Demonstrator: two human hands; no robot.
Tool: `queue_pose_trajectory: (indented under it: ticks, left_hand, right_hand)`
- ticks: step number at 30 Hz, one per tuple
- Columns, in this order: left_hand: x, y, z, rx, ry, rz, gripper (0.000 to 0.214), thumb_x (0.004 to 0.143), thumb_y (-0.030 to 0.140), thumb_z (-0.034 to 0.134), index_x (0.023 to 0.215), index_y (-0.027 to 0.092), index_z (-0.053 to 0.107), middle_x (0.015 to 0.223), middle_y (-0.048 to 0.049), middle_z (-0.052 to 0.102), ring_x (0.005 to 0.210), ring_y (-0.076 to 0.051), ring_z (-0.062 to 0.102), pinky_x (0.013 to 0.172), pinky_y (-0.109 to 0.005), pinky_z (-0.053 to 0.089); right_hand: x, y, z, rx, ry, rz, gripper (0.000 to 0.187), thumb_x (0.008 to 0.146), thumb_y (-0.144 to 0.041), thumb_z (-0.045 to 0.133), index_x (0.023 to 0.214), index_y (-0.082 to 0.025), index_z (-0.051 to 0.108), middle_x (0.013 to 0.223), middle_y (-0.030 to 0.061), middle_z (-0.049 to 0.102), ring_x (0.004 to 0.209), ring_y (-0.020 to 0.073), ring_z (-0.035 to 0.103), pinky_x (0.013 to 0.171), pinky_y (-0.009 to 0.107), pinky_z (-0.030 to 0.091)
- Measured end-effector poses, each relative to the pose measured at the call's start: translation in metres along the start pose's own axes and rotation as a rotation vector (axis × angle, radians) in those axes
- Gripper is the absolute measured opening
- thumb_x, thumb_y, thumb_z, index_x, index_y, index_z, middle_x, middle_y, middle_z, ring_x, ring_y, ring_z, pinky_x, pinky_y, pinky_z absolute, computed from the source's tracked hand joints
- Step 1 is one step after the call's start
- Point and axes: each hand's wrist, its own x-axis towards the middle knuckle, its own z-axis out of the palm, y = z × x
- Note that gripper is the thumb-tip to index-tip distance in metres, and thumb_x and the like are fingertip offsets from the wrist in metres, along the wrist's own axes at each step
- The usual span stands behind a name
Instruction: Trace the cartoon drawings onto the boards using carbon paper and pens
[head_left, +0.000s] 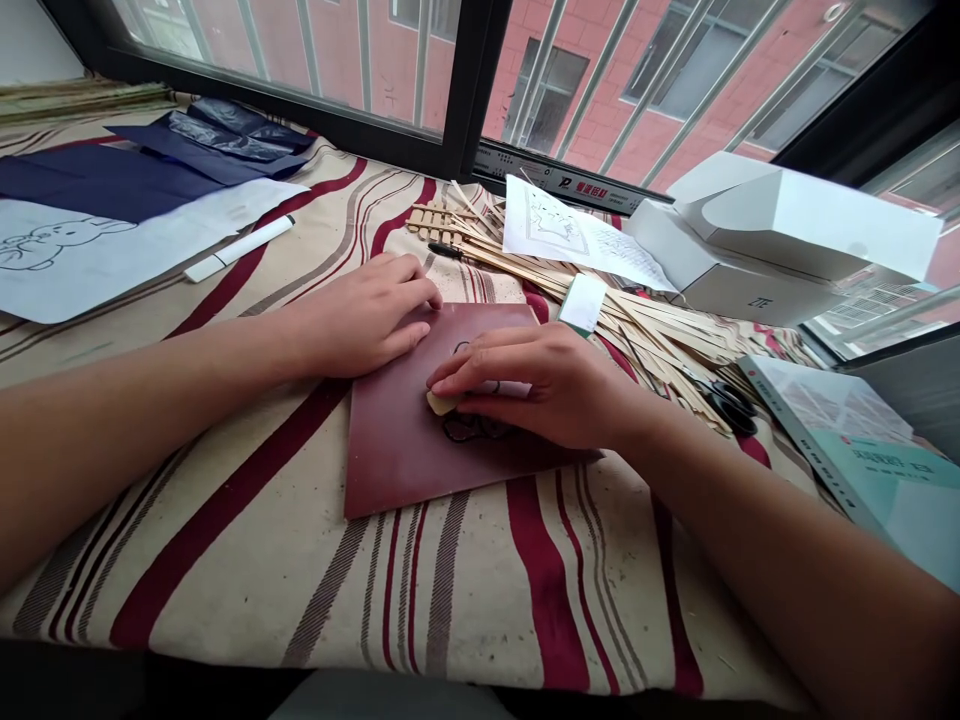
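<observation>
A dark red square board lies flat on the striped cloth, with black line drawing on it, partly covered by my right hand. My right hand pinches a small pale yellow eraser against the board, over the drawing. Beneath those fingers shows part of a whitish pen; whether the hand grips it too I cannot tell. My left hand rests with fingers loosely laid out on the board's upper left edge, holding nothing. Just beyond the board sits a green and white block.
Thin wooden strips spread behind the board, with a printed sheet and black-handled scissors. White boxes and a book stand right. At left lie a drawing sheet, white marker and dark blue sheets.
</observation>
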Motion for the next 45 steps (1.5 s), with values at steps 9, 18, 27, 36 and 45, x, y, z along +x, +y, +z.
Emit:
queue_pose_trajectory:
  ticks: [9,18,27,36,45]
  left_hand:
    - [0.0008,0.0019,-0.0022,-0.017,-0.011,-0.005,0.043,0.097,0.040,0.042,0.122,0.016,0.068,0.120,-0.0148,0.062,0.115,-0.032,0.060,0.110,-0.048,0.046]
    - [0.0006,-0.0003,-0.0012,-0.005,-0.015,0.000,0.046,0.098,0.043,0.041,0.124,0.016,0.067,0.119,-0.0146,0.060,0.117,-0.033,0.059,0.111,-0.049,0.045]
    - [0.0003,-0.0010,-0.0004,-0.011,-0.003,0.005,0.043,0.098,0.043,0.043,0.123,0.018,0.068,0.117,-0.0131,0.061,0.117,-0.032,0.060,0.112,-0.047,0.045]
    - [0.0009,-0.0001,-0.0008,-0.004,-0.011,0.002,0.045,0.097,0.042,0.041,0.123,0.016,0.067,0.117,-0.0145,0.061,0.117,-0.033,0.060,0.112,-0.049,0.046]
    - [0.0000,-0.0015,-0.0005,-0.023,0.003,0.021,0.041,0.098,0.041,0.044,0.123,0.019,0.068,0.117,-0.0123,0.062,0.117,-0.031,0.060,0.112,-0.045,0.046]
  right_hand:
    - [0.0032,-0.0073,-0.0026,-0.071,-0.054,-0.024,0.014,0.102,-0.013,0.066,0.104,-0.016,0.080,0.108,0.0096,0.084,0.100,0.0202,0.078,0.091,0.033,0.060]
    - [0.0006,-0.0035,-0.0045,-0.087,-0.072,-0.047,0.014,0.103,-0.015,0.066,0.104,-0.017,0.080,0.107,0.0081,0.084,0.098,0.0186,0.079,0.092,0.032,0.060]
    - [0.0000,-0.0033,-0.0017,-0.135,-0.055,-0.093,0.017,0.105,-0.015,0.063,0.105,-0.017,0.080,0.108,0.0085,0.084,0.100,0.0195,0.078,0.091,0.033,0.060]
    - [-0.0003,-0.0019,-0.0003,-0.160,-0.039,-0.122,0.017,0.105,-0.015,0.063,0.104,-0.015,0.079,0.107,0.0091,0.084,0.100,0.0204,0.078,0.091,0.034,0.061]
    - [0.0000,-0.0032,-0.0001,-0.185,-0.034,-0.121,0.018,0.106,-0.017,0.061,0.105,-0.017,0.079,0.109,0.0077,0.084,0.100,0.0198,0.078,0.091,0.034,0.061]
